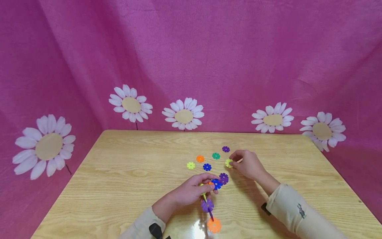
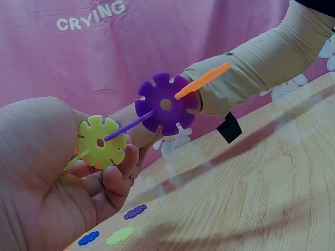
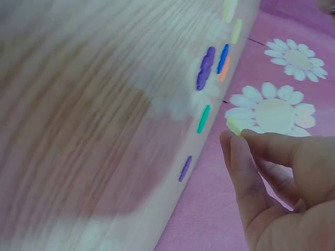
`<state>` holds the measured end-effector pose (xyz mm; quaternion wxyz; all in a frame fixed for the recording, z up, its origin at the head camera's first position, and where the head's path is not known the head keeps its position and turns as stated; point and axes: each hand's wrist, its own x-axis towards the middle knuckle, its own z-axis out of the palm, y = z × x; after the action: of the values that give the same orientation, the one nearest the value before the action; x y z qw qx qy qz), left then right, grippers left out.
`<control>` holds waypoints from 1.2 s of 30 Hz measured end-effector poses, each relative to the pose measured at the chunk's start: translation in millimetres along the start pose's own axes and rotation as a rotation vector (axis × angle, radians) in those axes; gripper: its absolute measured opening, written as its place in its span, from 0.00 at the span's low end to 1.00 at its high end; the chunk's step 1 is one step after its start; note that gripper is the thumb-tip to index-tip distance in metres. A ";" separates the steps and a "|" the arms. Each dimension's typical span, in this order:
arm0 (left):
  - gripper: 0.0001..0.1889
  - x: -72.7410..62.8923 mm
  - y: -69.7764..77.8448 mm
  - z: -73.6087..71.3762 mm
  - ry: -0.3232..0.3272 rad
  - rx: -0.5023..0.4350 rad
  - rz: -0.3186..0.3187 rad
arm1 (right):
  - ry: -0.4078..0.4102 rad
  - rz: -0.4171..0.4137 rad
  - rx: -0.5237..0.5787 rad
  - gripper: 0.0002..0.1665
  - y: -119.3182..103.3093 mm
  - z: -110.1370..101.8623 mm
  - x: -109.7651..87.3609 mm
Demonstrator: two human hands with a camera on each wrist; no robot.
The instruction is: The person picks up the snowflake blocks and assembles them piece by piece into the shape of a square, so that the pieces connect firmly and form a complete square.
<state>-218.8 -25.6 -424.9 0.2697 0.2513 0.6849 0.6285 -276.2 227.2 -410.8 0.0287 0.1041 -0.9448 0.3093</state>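
My left hand point(image 1: 191, 191) grips a chain of flower-shaped interlocking discs above the table. At its far end are a purple disc point(image 1: 223, 178) and a blue disc point(image 1: 216, 184), by the fingertips. A yellow disc point(image 2: 102, 141) sits at the fingers in the left wrist view, and beyond it another purple disc point(image 2: 166, 103) carries an orange disc point(image 2: 204, 80) seen edge-on. The fingers partly hide the chain's middle. To the right, my right hand point(image 1: 247, 164) pinches a single yellow disc point(image 3: 235, 125) between thumb and fingertips, apart from the chain.
Loose discs lie on the wooden table point(image 1: 119, 172) beyond the left hand: yellow point(image 1: 191, 165), orange point(image 1: 200, 159), blue point(image 1: 207, 167), green point(image 1: 216, 156) and purple point(image 1: 225, 149). Pink cloth point(image 1: 209, 66) printed with white daisies hangs behind the table and at its sides.
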 end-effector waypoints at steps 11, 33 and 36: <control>0.16 0.4 -0.3 -0.4 0.001 0.012 -0.002 | 0.018 -0.004 0.164 0.07 -8.3 -5.2 -24.9; 0.15 -0.3 -1.0 -1.1 0.002 0.030 0.009 | -0.016 0.090 0.452 0.12 -24.9 -15.7 -55.6; 0.15 -0.3 -0.2 -1.3 0.006 0.036 0.012 | -0.037 0.086 0.457 0.12 -27.2 -18.6 -57.3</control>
<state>-219.5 -26.7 -425.0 0.2592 0.2583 0.6955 0.6184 -214.6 227.1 -386.8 -0.0259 0.0733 -0.8541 0.5143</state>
